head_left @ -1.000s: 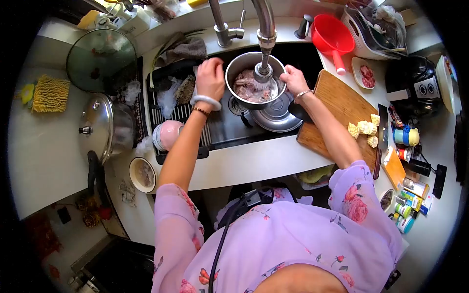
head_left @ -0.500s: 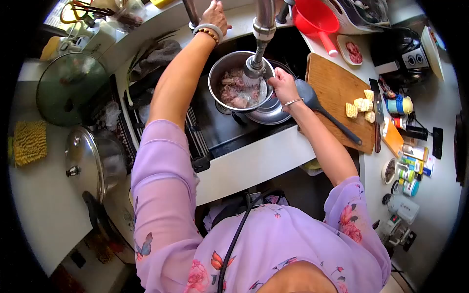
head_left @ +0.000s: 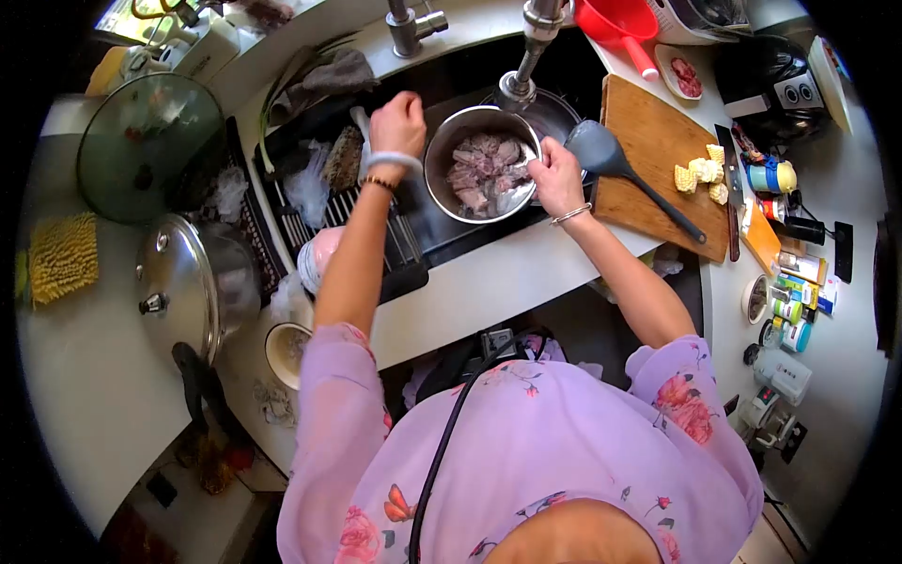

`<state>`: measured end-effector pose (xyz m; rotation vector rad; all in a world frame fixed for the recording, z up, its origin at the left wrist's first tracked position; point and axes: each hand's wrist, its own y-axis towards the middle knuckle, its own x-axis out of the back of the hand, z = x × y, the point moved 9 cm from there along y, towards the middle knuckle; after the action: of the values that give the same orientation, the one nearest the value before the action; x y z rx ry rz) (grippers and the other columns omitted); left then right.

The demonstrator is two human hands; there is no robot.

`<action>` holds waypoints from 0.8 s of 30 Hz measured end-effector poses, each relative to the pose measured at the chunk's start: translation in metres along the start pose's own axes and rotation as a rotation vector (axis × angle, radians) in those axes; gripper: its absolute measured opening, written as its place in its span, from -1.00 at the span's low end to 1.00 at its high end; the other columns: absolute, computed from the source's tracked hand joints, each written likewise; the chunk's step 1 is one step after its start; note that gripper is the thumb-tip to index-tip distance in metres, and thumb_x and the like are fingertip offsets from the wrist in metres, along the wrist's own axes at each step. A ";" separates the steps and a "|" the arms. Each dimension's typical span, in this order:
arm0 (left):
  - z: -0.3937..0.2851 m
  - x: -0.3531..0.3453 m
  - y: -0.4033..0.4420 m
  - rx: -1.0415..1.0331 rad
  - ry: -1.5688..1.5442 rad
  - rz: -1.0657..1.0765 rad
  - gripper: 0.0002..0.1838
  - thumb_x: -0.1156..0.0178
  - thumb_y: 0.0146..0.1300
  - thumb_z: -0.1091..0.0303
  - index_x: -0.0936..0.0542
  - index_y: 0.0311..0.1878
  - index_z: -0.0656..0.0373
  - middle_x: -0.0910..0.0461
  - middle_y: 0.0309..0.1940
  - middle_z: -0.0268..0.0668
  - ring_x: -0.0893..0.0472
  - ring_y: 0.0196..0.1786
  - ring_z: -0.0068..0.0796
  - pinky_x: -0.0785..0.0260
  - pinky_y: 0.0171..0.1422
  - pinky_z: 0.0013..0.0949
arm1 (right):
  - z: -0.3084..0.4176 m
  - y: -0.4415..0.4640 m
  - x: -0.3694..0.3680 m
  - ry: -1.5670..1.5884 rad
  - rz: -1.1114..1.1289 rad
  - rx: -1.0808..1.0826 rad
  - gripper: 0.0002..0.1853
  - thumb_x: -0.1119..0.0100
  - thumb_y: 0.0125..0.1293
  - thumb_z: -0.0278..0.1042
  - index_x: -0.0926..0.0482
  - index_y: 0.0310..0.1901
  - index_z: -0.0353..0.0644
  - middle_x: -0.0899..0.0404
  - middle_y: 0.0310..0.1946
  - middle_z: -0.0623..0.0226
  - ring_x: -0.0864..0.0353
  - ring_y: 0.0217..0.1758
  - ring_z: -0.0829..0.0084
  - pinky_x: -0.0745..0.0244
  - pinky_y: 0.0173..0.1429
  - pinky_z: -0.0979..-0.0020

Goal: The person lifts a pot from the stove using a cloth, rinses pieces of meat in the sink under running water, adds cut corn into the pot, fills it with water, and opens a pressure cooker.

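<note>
- Now my right hand (head_left: 561,179) pinches the pot (head_left: 481,119) at its right edge
- My left hand (head_left: 398,124) curls left of the pot, apart from it; whether it holds anything, I cannot tell
- The pot, meat (head_left: 484,169) inside, is over the sink (head_left: 580,86), near the faucet nozzle (head_left: 515,91)

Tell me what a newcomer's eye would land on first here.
Probably the pot of meat, mid-picture in the right grip, and the floral blouse below it. Then come bright colours: the red scoop at the top, right of centre, and yellow corn on the board at right.
</note>
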<state>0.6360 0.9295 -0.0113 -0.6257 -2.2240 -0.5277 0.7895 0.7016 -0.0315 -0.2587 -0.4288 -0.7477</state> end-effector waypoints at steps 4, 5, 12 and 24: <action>0.077 -0.053 -0.088 0.595 -0.944 -0.065 -0.64 0.12 0.42 0.27 -0.62 -0.20 0.30 -0.65 -0.29 -0.27 -0.59 -0.24 -0.50 -0.42 -0.11 -0.42 | 0.085 -0.021 -0.004 -0.217 -0.041 0.229 -0.80 -0.07 0.06 -0.40 -0.26 -0.54 -0.25 -0.31 -0.71 0.13 -0.41 -0.64 0.18 -0.29 -0.47 0.21; 0.094 -0.077 -0.100 0.625 -1.146 -0.043 -0.65 0.15 0.45 0.27 -0.58 -0.10 0.30 -0.63 -0.20 -0.25 -0.57 -0.18 -0.46 -0.43 -0.05 -0.39 | 0.100 -0.025 -0.009 -0.258 -0.035 0.292 -0.84 -0.07 0.08 -0.38 -0.32 -0.49 -0.22 -0.38 -0.66 0.04 -0.44 -0.56 -0.01 -0.31 -0.46 0.13; 0.066 -0.070 -0.135 0.896 -1.522 -0.258 -0.67 0.11 0.47 0.21 -0.52 -0.03 0.28 -0.61 -0.09 -0.20 -0.57 -0.08 -0.30 -0.42 0.11 -0.22 | 0.170 -0.039 -0.036 -0.547 -0.012 0.685 -0.92 -0.06 0.12 -0.40 -0.39 -0.37 -0.14 -0.52 -0.56 0.14 -0.55 -0.48 0.02 -0.40 -0.41 0.06; 0.005 0.008 -0.113 0.390 -0.638 -0.463 -0.40 0.21 0.47 0.05 -0.16 0.39 0.30 -0.10 0.40 0.13 -0.06 0.47 0.03 0.15 0.52 -0.11 | 0.208 -0.028 -0.056 -0.759 -0.005 0.879 -0.92 -0.11 0.14 -0.38 -0.42 -0.36 -0.09 -0.53 -0.60 0.22 -0.60 -0.56 0.13 -0.48 -0.52 0.21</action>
<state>0.5628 0.8443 -0.0275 -0.0574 -2.9952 -0.0948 0.6747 0.7937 0.1281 0.3092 -1.4238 -0.3818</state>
